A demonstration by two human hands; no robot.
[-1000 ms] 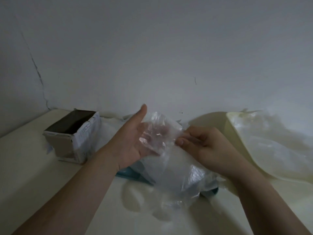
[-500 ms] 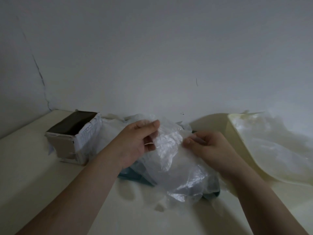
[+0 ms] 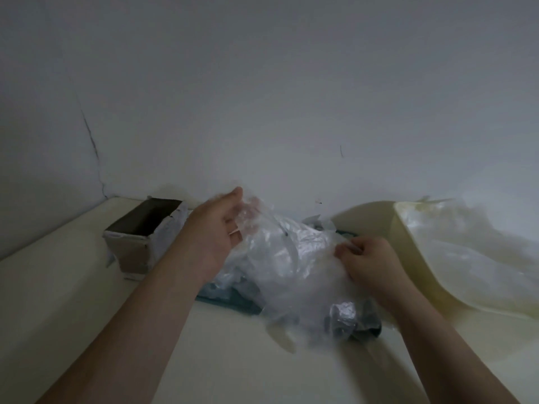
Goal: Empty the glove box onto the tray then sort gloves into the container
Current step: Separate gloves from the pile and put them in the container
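Right of the tray (image 3: 230, 303), the container (image 3: 408, 252) waits, part filled; the open glove box (image 3: 137, 249) stands left of the tray. Above the tray's heaped gloves (image 3: 291, 258), our left hand (image 3: 218, 228) grips and our right hand (image 3: 370, 258) pinches one, likely peeling it free.

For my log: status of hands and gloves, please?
Left hand, right hand: both grip crumpled clear plastic gloves above teal tray. Brown cardboard glove box looks empty. Nothing blocking.

Both our forearms bare, reaching fwd, converging. Our L hand (image 3: 218, 228) held higher, fingers curled into clear gloves (image 3: 280, 252). Our R hand (image 3: 370, 258) lower, back of hand up, fingertips pinching same gloves' edge.
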